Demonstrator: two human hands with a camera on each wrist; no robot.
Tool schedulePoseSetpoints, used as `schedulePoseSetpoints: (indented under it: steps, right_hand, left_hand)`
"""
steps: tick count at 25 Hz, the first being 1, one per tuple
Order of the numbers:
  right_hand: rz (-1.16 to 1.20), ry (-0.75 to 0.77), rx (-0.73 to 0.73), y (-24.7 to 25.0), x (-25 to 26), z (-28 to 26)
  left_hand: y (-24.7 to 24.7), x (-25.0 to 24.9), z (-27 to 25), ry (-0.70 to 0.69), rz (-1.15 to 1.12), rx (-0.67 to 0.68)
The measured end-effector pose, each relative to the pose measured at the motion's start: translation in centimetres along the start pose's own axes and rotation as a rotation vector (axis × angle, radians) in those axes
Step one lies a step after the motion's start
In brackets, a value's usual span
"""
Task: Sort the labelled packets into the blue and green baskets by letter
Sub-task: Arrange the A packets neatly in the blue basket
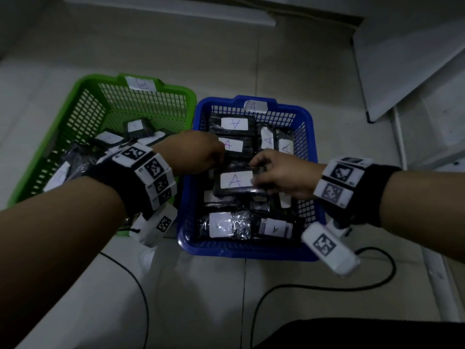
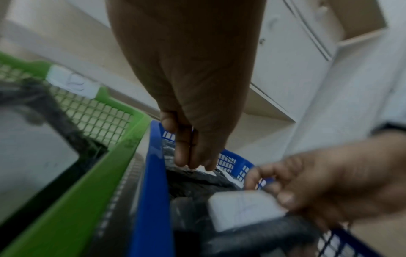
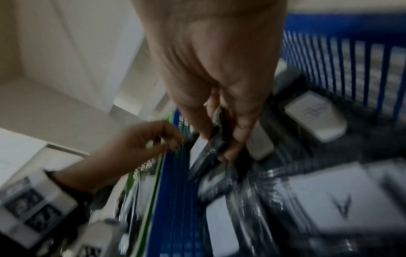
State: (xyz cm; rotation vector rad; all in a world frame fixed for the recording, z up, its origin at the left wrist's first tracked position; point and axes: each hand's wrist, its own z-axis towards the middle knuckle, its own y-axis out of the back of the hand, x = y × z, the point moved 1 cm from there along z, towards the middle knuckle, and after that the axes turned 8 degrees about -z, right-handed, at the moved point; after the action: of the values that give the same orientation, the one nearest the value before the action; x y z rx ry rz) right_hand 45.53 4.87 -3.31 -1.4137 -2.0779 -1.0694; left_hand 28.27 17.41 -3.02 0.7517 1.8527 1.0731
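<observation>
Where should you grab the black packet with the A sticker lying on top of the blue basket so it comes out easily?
Probably by a short end. The packet lies flat on the pile in the blue basket, its label facing up. Its right end is where the right hand already pinches it, thumb above and fingers beneath, coming from the right. The left hand hovers near its other end.

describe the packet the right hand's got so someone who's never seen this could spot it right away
Find the blue basket, right of the green basket. Near its middle, on top of the pile, lies a black packet with a white label reading A. It alone has the right hand gripping its right edge.
</observation>
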Motion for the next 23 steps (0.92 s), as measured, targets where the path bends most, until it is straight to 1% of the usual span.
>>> schedulePoseSetpoints:
  steps: [1, 2, 3, 4, 6, 7, 8, 9, 10, 12, 13, 14, 16, 18, 19, 20, 21, 22, 23]
  right_hand:
    - [0.115, -0.044, 0.006, -1.0, -0.1, 0.2]
    - [0.163, -0.065, -0.007, -2.0, -0.4, 0.6]
    - [0.114, -0.043, -0.053, -2.8, -0.8, 1.0]
    - [-0.035, 0.006, -0.125, -3.4, -1.2, 1.4]
    - [-0.407, 0.143, -0.273, -3.7, -1.7, 1.7]
    - [-0.536, 0.181, -0.330, -3.3, -1.9, 1.6]
    - [-0.614, 0.211, -0.362, -2.6, -2.2, 1.6]
    - [-0.674, 0.241, -0.365, -1.8, -2.8, 1.5]
    - [-0.742, 0.255, -0.338, -1.1, -3.3, 1.4]
    - [-0.876, 0.283, -0.233, -0.2, -4.3, 1.0]
    - [-0.919, 0.291, -0.193, 0.0, -4.6, 0.9]
    - [-0.944, 0.290, -0.166, -0.1, -4.8, 0.9]
    - [-0.955, 0.298, -0.165, -0.1, -4.2, 1.0]
    - [-0.911, 0.336, -0.256, 0.3, -2.8, 1.6]
    - [-0.876, 0.367, -0.322, 0.6, -1.9, 1.9]
    - [-0.855, 0.402, -0.365, 0.9, -1.1, 2.5]
    - [-0.862, 0.439, -0.369, 1.2, -0.5, 3.1]
    - [-0.899, 0.465, -0.334, 1.2, 0.0, 3.8]
    - [-0.954, 0.475, -0.282, 1.1, 0.2, 4.4]
  left_hand:
    - [0.0, 0.0, -0.3, 0.007, -0.069, -0.037]
    - [-0.1, -0.2, -0.5, -0.011, -0.106, -0.042]
    - [-0.3, -0.2, -0.7, -0.045, -0.111, -0.010]
    - [-0.5, -0.1, -0.8, -0.086, -0.093, 0.062]
    - [-1.2, -0.1, -1.1, -0.140, 0.052, 0.254]
    - [-1.5, -0.1, -1.1, -0.156, 0.142, 0.310]
    - [-1.6, -0.2, -1.0, -0.172, 0.195, 0.315]
    - [-1.5, -0.4, -0.9, -0.191, 0.206, 0.279]
    - [-1.4, -0.6, -0.8, -0.204, 0.189, 0.222]
    - [-1.4, -0.9, -0.6, -0.202, 0.125, 0.120]
    - [-1.6, -0.9, -0.4, -0.187, 0.112, 0.112]
    - [-1.8, -0.8, -0.3, -0.162, 0.119, 0.142]
    - [-2.3, -0.6, 0.1, -0.126, 0.148, 0.230]
    - [-2.1, -0.4, 0.3, -0.112, 0.130, 0.248]
    - [-1.7, -0.4, 0.4, -0.124, 0.114, 0.212]
    - [-1.2, -0.2, 0.6, -0.138, 0.110, 0.136]
    - [-0.8, -0.1, 0.7, -0.129, 0.129, 0.042]
    - [-0.5, 0.1, 0.7, -0.086, 0.172, -0.029]
    - [-0.4, 0.3, 0.6, -0.026, 0.236, -0.044]
